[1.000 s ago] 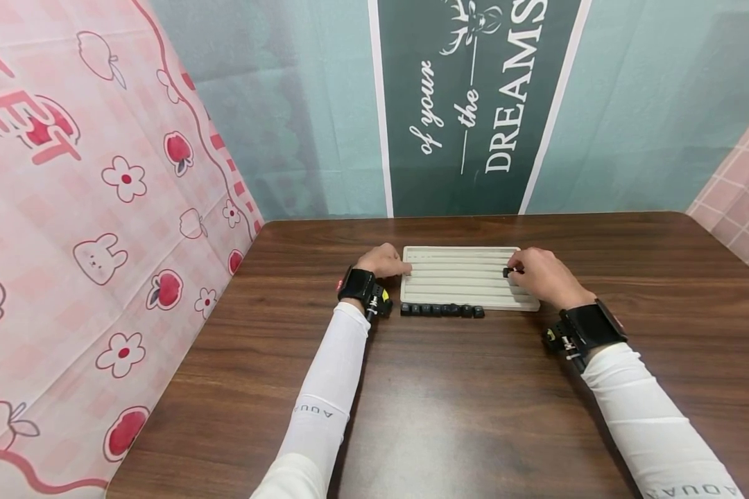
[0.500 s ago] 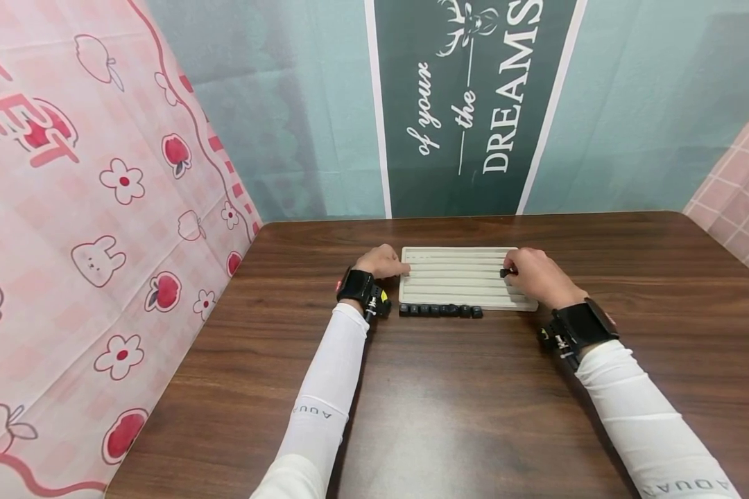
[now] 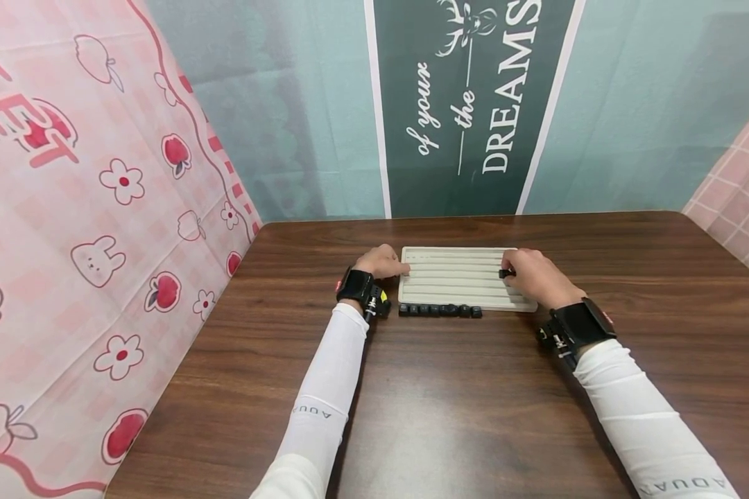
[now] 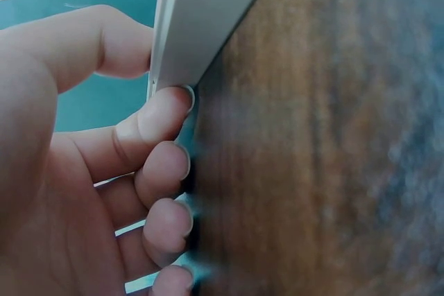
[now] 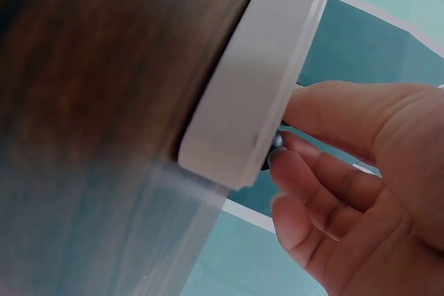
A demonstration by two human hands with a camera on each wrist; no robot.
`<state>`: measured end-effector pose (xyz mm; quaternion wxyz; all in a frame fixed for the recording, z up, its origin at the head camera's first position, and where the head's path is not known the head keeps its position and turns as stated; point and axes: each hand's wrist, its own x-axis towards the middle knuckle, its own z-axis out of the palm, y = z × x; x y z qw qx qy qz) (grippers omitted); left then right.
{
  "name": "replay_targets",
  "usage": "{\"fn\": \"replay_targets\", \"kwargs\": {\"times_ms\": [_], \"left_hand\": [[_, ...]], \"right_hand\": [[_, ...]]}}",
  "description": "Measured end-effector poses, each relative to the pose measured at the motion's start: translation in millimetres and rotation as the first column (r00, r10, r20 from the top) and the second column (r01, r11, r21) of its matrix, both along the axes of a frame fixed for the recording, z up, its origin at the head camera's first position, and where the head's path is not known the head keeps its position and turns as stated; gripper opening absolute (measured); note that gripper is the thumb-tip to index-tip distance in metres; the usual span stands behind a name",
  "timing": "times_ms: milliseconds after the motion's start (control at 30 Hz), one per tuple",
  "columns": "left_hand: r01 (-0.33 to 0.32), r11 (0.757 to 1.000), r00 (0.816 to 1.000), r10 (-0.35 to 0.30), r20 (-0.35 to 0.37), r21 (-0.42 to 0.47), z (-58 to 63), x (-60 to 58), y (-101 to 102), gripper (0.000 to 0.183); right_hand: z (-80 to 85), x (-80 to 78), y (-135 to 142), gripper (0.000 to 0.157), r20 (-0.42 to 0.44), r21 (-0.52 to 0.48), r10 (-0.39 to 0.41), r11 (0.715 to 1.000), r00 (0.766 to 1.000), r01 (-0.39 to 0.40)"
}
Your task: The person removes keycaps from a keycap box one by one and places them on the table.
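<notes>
A cream tray (image 3: 455, 283) with long parallel ridges lies on the table. My left hand (image 3: 381, 262) holds its left edge. In the left wrist view the thumb (image 4: 128, 50) presses the tray's rim from above, and the index fingertip sits against its side wall (image 4: 201, 22); the other fingers curl below. Over the tray's right part, my right hand (image 3: 541, 278) pinches a small black keycap (image 3: 505, 273). The right wrist view shows only a bit of that keycap (image 5: 277, 141) between thumb and fingers, beside the tray's side wall (image 5: 243, 81).
Several black keycaps (image 3: 440, 310) stand in a row along the tray's front edge. The brown wooden table (image 3: 424, 402) stretches toward me. Behind it hangs a teal cloth (image 3: 306, 138) with lettering, and a pink printed cloth (image 3: 137, 277) hangs at the left.
My right hand has shifted slightly left over the tray with the keycap, mostly in the first half second. The left hand keeps its place at the tray's edge.
</notes>
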<state>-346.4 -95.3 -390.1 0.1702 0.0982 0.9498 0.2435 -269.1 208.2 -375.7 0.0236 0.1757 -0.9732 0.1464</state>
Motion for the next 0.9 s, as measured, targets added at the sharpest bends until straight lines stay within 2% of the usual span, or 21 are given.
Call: {"fn": "replay_targets", "kwargs": {"times_ms": [500, 900], "left_hand": [[0.003, 1.0, 1.0, -0.003, 0.0, 0.009, -2.6, -1.9, -1.0, 0.048], [0.006, 1.0, 1.0, -0.006, -0.02, 0.001, -0.8, 0.5, -2.0, 0.049]], "right_hand": [[0.6, -0.8, 0.7, 0.007, -0.038, -0.003, 0.011, 1.0, 0.999, -0.011], [6.5, -0.2, -1.8, 0.015, -0.008, -0.002, 0.053, 0.999, 0.999, -0.053]]}}
